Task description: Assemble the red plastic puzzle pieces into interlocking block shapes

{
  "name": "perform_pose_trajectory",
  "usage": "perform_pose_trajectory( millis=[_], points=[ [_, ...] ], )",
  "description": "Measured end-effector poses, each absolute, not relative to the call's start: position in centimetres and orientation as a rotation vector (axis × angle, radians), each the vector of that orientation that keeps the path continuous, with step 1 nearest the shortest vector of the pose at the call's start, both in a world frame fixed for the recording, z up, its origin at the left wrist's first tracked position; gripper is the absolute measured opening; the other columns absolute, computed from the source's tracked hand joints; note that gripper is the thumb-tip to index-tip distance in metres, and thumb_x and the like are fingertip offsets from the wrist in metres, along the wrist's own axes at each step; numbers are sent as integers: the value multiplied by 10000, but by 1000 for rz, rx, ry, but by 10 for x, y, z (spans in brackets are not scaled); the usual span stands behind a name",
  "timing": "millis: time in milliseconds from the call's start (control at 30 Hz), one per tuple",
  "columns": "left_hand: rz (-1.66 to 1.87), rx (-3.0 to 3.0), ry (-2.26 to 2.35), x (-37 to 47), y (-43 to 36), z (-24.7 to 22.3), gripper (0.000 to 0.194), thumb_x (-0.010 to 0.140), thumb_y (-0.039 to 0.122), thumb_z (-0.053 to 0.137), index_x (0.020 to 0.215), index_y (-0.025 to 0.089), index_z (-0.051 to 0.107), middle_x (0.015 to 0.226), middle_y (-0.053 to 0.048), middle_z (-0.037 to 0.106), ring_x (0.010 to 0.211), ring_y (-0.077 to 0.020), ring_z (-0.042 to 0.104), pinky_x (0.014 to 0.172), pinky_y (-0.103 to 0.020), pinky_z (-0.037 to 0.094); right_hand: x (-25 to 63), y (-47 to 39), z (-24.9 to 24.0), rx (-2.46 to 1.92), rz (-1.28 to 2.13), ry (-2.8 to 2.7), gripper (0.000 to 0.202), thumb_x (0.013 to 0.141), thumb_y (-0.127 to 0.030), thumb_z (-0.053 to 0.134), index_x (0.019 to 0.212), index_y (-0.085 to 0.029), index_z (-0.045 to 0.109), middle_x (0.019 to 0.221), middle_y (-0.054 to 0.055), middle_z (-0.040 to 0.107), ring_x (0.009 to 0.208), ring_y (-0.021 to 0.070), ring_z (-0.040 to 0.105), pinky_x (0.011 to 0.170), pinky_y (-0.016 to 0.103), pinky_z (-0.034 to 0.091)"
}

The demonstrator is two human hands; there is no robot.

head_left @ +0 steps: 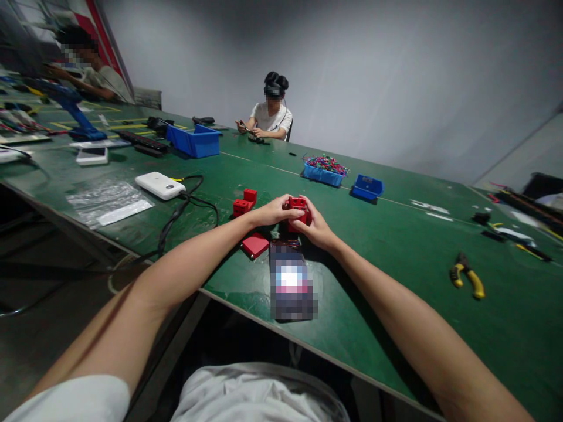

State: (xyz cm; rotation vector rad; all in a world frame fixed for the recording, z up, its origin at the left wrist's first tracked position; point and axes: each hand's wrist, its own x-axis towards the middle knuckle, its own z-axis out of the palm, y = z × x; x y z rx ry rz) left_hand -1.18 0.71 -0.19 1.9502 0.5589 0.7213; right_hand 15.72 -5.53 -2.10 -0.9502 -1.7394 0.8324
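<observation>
Between my two hands is a red block with holes in its top (pixel 298 203), just beyond the phone. My left hand (pixel 278 211) grips its left side, fingers closed on it. From the right, my right hand (pixel 317 227) wraps the same block with thumb and fingers. Part of the block is hidden by my fingers. Left of it stand more red blocks (pixel 243 206) on the green table (pixel 378 264). A flat red square piece (pixel 255 245) lies below my left wrist. Nearer to me lies a phone (pixel 292 287) with its screen blurred out.
Yellow-handled pliers (pixel 467 276) lie at the right. Beyond my hands are a blue bin of colourful small parts (pixel 324 171) and a smaller blue bin (pixel 368 187). A white power bank (pixel 160 185) with black cables lies left, near a larger blue bin (pixel 193 140). Two people sit farther off.
</observation>
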Motion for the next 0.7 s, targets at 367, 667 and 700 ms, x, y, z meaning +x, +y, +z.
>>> perform_pose_trajectory(
  millis=[367,667,700],
  points=[
    [684,1990,560,-16,8,1,585,719,499,665,1148,131,513,1020,-77,605,918,-195,572,825,-312,446,157,-54,-24,-952,879,-1756,944,739,-488,682,1482,-210,171,1399,122,472,1276,279,473,1074,463,378],
    [728,1946,624,-11,6,-2,595,708,521,658,1134,131,512,1051,-85,598,941,-206,565,843,-325,436,160,-48,-28,-992,884,-1740,605,738,-431,683,1257,-171,513,1244,115,601,1141,272,572,1021,460,423],
    [735,1959,629,-11,6,-2,585,712,523,652,1125,132,517,1045,-82,598,938,-206,564,841,-323,435,161,-47,-29,-1005,892,-1741,572,740,-431,681,1224,-164,533,1219,114,614,1120,269,582,1007,459,435]
  ],
)
